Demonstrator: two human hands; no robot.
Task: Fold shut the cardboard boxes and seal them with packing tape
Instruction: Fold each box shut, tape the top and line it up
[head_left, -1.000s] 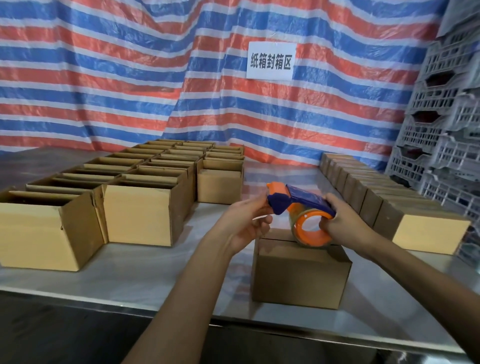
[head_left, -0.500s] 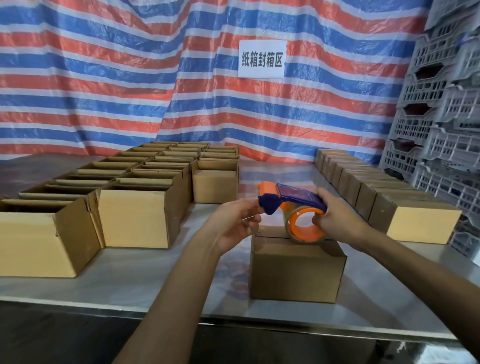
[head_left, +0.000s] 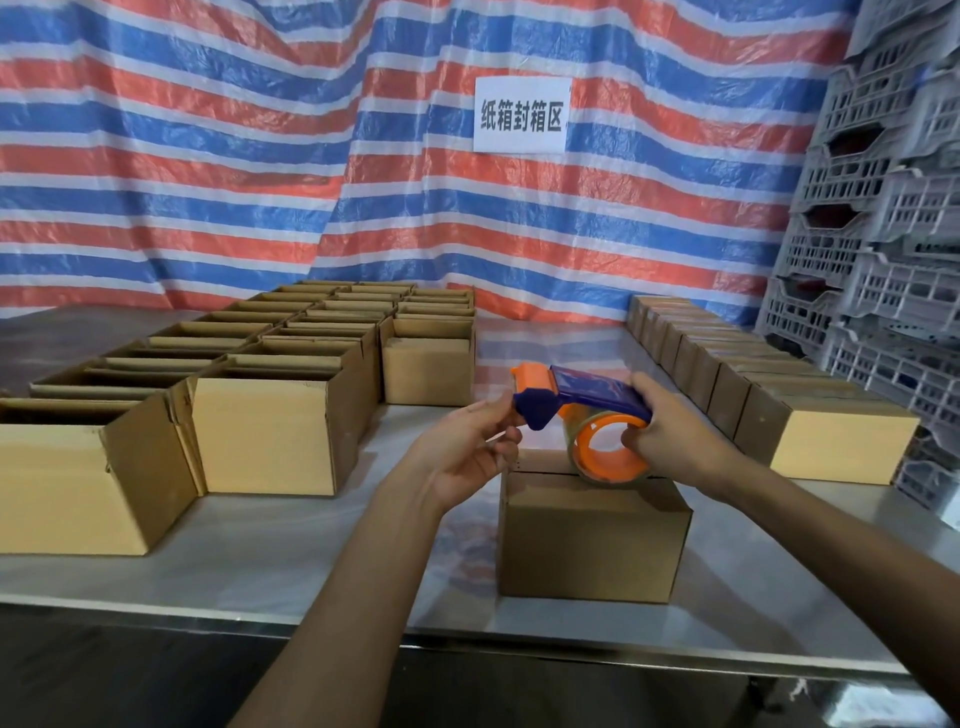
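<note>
Cardboard box (head_left: 592, 535), flaps down, sits on the bench (head_left: 291, 561) near the front edge, directly under the tape dispenser (head_left: 587, 395). My right hand (head_left: 675, 441) is wrapped round the dispenser, fingers hooked in the orange core, low over the box top; can't tell if the roll touches. The dispenser's long axis runs left-right, with its nose pointing at the left hand (head_left: 467, 452). That one's curled at the nose, beside the box's top left corner, maybe pinching the clear tape end, can't tell. The box's long side runs left-right too, so I reckon the pull goes along that line.
</note>
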